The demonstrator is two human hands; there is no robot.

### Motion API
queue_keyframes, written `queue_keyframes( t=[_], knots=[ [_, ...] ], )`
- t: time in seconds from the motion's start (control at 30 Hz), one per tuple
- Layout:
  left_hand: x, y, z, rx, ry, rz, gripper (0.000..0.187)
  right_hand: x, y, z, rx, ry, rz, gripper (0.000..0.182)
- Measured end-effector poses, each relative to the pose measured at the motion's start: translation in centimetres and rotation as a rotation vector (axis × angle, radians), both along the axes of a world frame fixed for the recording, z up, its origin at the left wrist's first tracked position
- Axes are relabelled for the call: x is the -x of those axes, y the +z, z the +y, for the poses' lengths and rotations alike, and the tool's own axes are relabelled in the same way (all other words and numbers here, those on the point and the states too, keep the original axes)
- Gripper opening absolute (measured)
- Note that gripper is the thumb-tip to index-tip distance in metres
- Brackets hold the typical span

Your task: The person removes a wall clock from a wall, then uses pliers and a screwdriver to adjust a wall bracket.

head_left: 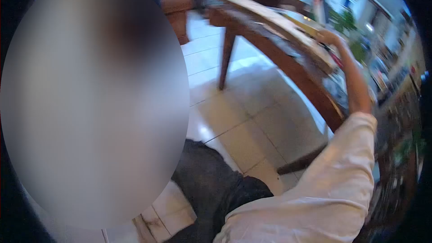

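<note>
Head view: right hand (330,38) up on brown wooden table (270,51) edge; finger state unreadable through blur; white sleeve (333,175) below.

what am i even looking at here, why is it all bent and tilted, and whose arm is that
This is a single picture from a camera worn on a person's head, with a very wide lens. That bends straight lines and darkens the corners, and the head is tilted, so the room looks slanted.

The arm in the white sleeve belongs to the wearer. It is the right arm, stretched up so the right hand reaches the top of a wooden table. Motion blur hides whether the hand grips anything, and the things on the tabletop are too smeared to name. The left hand is out of view.

Below is a pale tiled floor and the wearer's dark trousers. The big grey oval on the left is a blur added over part of the picture.
</note>
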State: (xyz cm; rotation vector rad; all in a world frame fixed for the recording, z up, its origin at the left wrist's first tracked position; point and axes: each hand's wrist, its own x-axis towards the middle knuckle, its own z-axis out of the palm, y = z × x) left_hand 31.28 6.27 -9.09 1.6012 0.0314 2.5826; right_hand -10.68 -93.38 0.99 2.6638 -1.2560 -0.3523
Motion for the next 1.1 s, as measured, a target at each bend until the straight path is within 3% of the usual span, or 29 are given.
queue_keyframes(
  t=[0.17,0.33,0.6,0.73,0.83,0.93,0.97,1.0,1.07,1.1],
  knots=[
    [1.5,-0.9,2.3,0.099,-0.029,0.063,0.017,-5.9,-2.7,5.8,0.081,0.115,-0.225,0.046],
    [1.7,-1.1,2.7,0.289,-0.152,-0.108,0.021,-17.1,-4.9,12.1,0.134,0.17,-0.435,0.043],
    [2.4,-1.3,2.1,0.252,-0.205,-0.096,0.023,-23.4,-2.9,26.9,-0.041,0.374,-1.009,0.041],
    [1.8,-1.1,2.4,0.234,-0.281,-0.078,0.02,-28.2,-1.8,37.9,-0.406,0.588,-1.362,0.04],
    [3.1,-0.9,2.3,0.185,-0.243,0.024,0.021,-33.6,-2.9,47.2,-0.852,0.784,-1.469,0.04],
    [3.3,-1.4,2.2,0.239,-0.192,0.053,0.017,-38.1,-6.3,57.3,-1.302,0.941,-1.315,0.04],
    [3.0,-1.4,2.1,0.275,-0.181,0.045,0.015,-39.4,-7.6,60.8,-1.354,1.0,-1.209,0.041],
    [2.9,-1.4,2.1,0.278,-0.188,0.039,0.014,-40.3,-8.9,64.0,-1.218,1.12,-1.127,0.043],
    [2.7,-1.4,2.0,0.277,-0.204,0.029,0.013,-41.0,-8.9,71.5,-1.488,1.245,-0.94,0.045],
    [2.9,-1.3,1.9,0.256,-0.204,0.05,0.015,-41.2,-8.1,75.2,-1.891,1.231,-0.801,0.045]
  ],
)
